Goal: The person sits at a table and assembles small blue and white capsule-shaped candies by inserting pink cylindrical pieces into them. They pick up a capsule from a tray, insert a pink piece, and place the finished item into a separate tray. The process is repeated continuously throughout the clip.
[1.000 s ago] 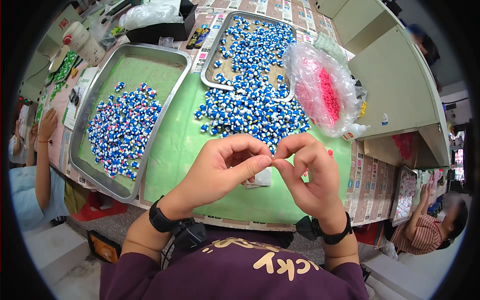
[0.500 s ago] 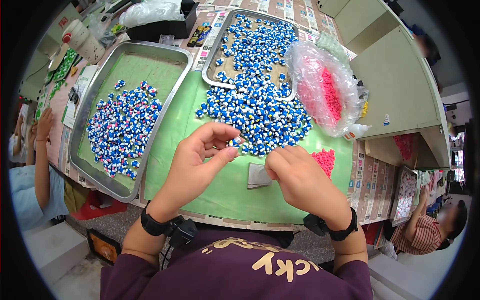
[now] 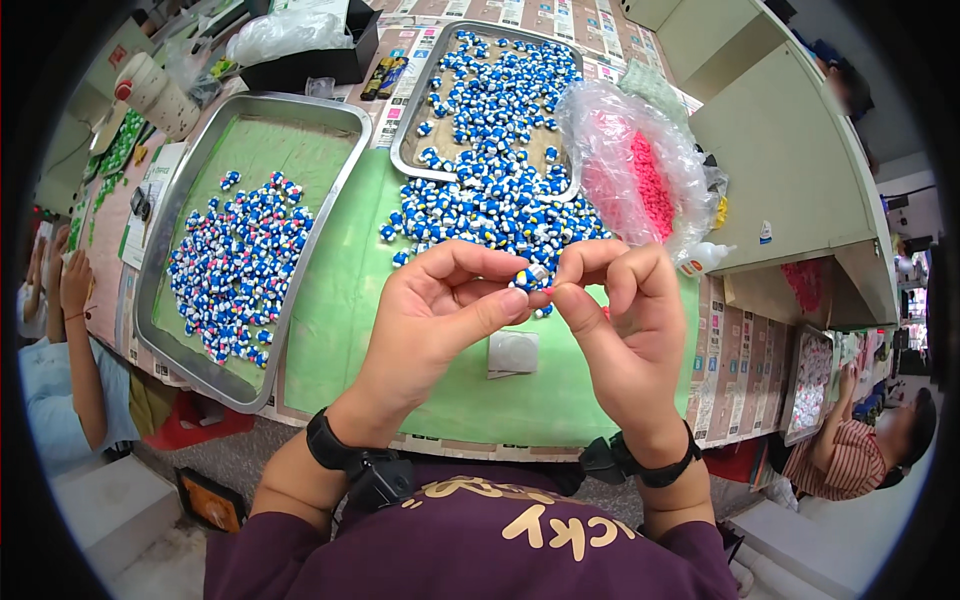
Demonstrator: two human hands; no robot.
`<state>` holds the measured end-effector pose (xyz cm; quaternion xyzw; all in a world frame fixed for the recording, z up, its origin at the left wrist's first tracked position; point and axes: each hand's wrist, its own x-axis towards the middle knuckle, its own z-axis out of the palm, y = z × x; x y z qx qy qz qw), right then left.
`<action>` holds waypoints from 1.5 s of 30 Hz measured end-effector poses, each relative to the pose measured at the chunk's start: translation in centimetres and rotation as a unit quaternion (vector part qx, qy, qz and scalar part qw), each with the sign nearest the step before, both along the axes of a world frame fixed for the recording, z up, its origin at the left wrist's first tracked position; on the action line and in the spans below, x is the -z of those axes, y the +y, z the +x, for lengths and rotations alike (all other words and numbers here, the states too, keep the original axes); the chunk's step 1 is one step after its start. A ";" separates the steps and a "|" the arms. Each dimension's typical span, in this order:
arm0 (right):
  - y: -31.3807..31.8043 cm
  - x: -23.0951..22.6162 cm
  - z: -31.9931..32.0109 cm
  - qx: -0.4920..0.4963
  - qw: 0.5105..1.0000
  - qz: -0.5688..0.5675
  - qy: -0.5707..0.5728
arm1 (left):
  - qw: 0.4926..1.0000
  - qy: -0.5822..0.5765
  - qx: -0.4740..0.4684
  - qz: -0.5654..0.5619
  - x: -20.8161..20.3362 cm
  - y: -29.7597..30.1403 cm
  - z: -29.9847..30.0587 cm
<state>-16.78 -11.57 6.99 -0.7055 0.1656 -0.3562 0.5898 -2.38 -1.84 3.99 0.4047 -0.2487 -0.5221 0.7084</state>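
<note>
Between my left hand's (image 3: pixel 430 320) thumb and index finger is a small blue-and-white figure (image 3: pixel 528 278). My right hand (image 3: pixel 628 340) pinches a tiny pink piece (image 3: pixel 548 291) against the figure's side; the fingertips of both hands nearly meet. Just beyond them, a heap of similar blue-and-white figures (image 3: pixel 480 215) spills out of the far metal tray (image 3: pixel 398 150). Below the fingers, a small grey square block (image 3: pixel 513 353) lies on the green mat (image 3: pixel 450 405). Loose pink pieces (image 3: pixel 606 312) show partly behind my right hand.
At left, a metal tray (image 3: pixel 343 180) holds many figures with pink bits. A clear plastic bag (image 3: pixel 590 130) of pink pieces lies at right, near a white bottle (image 3: pixel 706 257) and a cabinet (image 3: pixel 800 170). Other people sit at both sides.
My right hand has come up from beside the grey block, bringing a pink piece to the figure. My left hand has moved right with the figure.
</note>
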 end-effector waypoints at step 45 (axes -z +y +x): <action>-2.7 5.5 -7.3 0.040 0.862 -0.345 0.370 | 0.764 -0.645 0.003 0.034 2.0 2.4 4.1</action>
